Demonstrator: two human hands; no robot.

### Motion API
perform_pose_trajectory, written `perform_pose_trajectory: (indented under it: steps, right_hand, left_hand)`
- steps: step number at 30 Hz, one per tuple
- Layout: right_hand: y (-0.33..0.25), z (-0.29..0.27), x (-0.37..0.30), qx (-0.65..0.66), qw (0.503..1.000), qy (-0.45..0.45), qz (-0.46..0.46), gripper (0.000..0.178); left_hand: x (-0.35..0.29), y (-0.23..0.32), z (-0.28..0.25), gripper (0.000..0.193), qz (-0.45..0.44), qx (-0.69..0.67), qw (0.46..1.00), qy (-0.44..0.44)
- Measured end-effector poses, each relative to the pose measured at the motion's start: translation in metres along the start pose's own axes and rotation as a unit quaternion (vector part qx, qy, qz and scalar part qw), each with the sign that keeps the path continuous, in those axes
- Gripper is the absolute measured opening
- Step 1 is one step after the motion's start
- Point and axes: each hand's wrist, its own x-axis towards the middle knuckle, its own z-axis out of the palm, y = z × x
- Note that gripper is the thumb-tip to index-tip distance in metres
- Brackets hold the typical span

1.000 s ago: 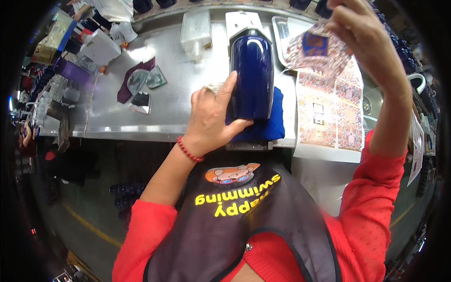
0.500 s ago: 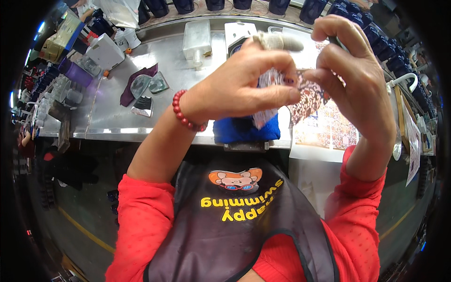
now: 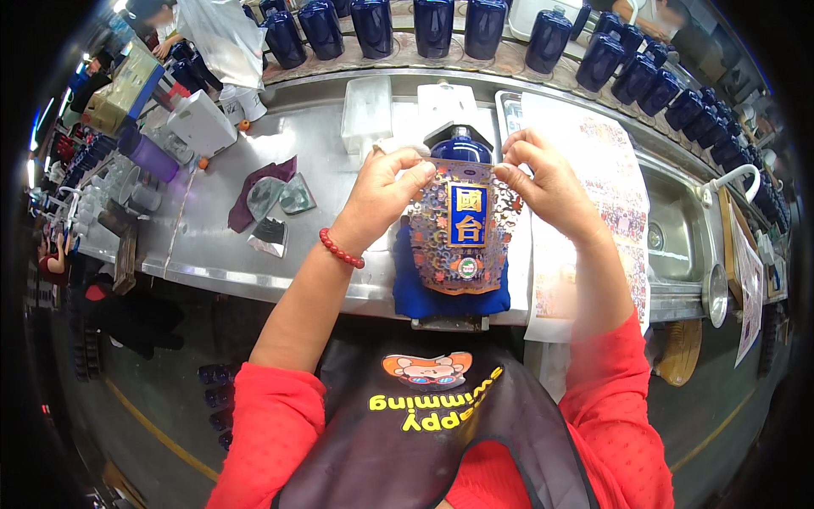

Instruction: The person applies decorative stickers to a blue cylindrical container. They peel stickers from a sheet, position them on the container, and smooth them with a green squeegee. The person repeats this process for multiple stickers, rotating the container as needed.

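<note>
Reading the clock from the patterned label (image 3: 467,222), a purple cup (image 3: 148,156) was far out at nine o'clock, and nearer in on the same line a purple cloth (image 3: 246,202) lay on the metal desk (image 3: 203,250). A clear container (image 3: 366,116) sat between ten and eleven. The left hand (image 3: 386,187), at ten, pinched the label's upper left corner between thumb and finger. The label hung over the body of a dark blue bottle (image 3: 462,151), whose neck showed at twelve; contact between them could not be told. Blue cloth (image 3: 422,301) showed at six. The right hand (image 3: 547,181), at two, pinched the upper right corner. A printed sheet (image 3: 606,204) lay at three, with a sink (image 3: 671,242) beyond it.
</note>
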Motion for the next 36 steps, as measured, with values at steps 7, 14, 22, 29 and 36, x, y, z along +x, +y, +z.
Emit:
perform_pose_trajectory:
  steps: [7,14,22,29,36]
  right_hand:
    - [0.014,0.007,0.011,0.025,0.999,0.012,0.032,0.029]
    - [0.031,0.011,0.014,0.008,1.0,0.016,0.007,0.029]
    - [0.001,0.017,-0.001,-0.156,0.972,0.17,-0.038,0.032]
    - [-0.004,0.051,-0.053,-0.076,0.994,0.071,0.037,0.073]
    - [0.012,0.046,-0.051,-0.057,0.997,0.037,0.038,0.077]
  left_hand:
    - [0.012,-0.018,0.0,0.025,-0.042,-0.069,0.997,-0.002]
    - [0.013,-0.029,0.004,0.022,-0.041,-0.119,0.992,0.015]
    - [0.003,-0.035,0.016,0.039,0.101,0.083,0.97,0.203]
    - [-0.026,-0.038,0.039,0.073,0.179,0.212,0.958,0.077]
    - [-0.025,-0.033,0.041,0.077,0.162,0.227,0.958,0.064]
